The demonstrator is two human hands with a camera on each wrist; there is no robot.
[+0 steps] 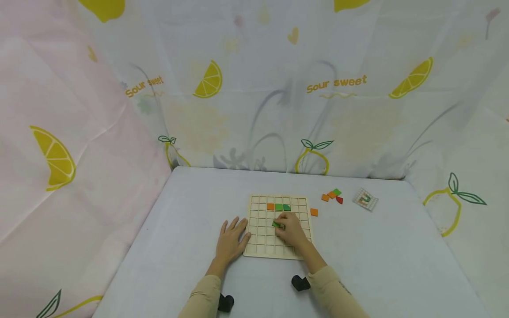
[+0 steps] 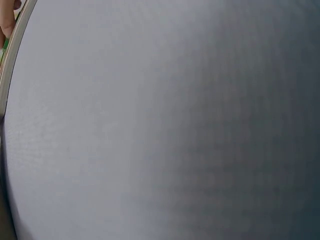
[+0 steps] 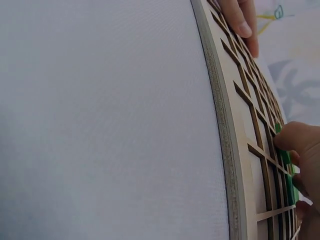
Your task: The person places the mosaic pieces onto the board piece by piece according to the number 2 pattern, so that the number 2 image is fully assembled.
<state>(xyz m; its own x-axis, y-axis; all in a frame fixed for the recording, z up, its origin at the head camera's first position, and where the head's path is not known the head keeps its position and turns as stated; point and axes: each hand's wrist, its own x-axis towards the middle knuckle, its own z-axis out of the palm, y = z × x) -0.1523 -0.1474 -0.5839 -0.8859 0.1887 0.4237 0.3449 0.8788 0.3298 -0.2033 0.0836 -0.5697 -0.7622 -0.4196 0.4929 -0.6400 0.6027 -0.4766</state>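
Observation:
A pale wooden grid board lies on the white table. Its upper row holds an orange square tile, a green square tile and a green tile with a rounded corner. My right hand pinches a green tile over the middle cells; its fingers hide part of it, and I cannot tell whether it is seated. In the right wrist view, green also shows below the thumb. My left hand rests with spread fingers at the board's left edge, fingertips touching it.
Right of the board lies one orange tile. Farther back are orange tiles, a green tile and a red rounded tile. A patterned card lies beyond them. Printed cloth walls the table's back and sides.

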